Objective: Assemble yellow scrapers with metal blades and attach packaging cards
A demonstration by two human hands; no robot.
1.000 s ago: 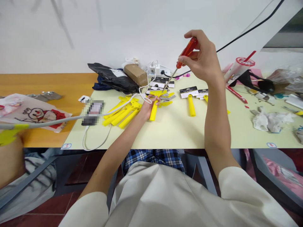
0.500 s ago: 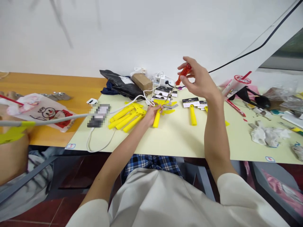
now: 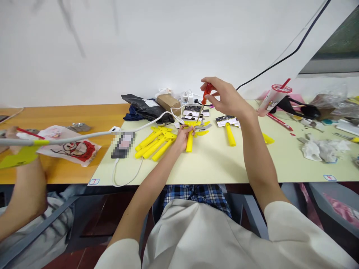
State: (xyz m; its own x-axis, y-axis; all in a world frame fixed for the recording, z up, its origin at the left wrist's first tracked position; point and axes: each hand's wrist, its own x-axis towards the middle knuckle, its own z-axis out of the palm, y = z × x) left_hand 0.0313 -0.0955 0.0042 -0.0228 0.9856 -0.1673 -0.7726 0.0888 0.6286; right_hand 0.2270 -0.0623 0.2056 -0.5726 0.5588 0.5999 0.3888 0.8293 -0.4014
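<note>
My left hand (image 3: 183,135) is closed on a yellow tool (image 3: 189,143) whose handle points toward me. Its yellow head and metal blades lie just beyond my fingers. Above it, my right hand (image 3: 220,95) grips a screwdriver (image 3: 207,92) by its red handle, with the shaft slanting down to the tool's head. Several other yellow handles (image 3: 159,145) lie to the left of my left hand. One more yellow handle (image 3: 230,135) rests on the right, next to a black and white card (image 3: 224,120).
A phone (image 3: 123,145) and white cables lie left. Behind are a black bag (image 3: 146,108) and a brown box (image 3: 169,102). To the right stand a cup (image 3: 273,99) and crumpled tissue (image 3: 311,149). Another person's arm (image 3: 30,183) is at the far left.
The view has shifted slightly. My right hand and the red screwdriver are a little lower and further left, while my left hand still holds the yellow tool.
</note>
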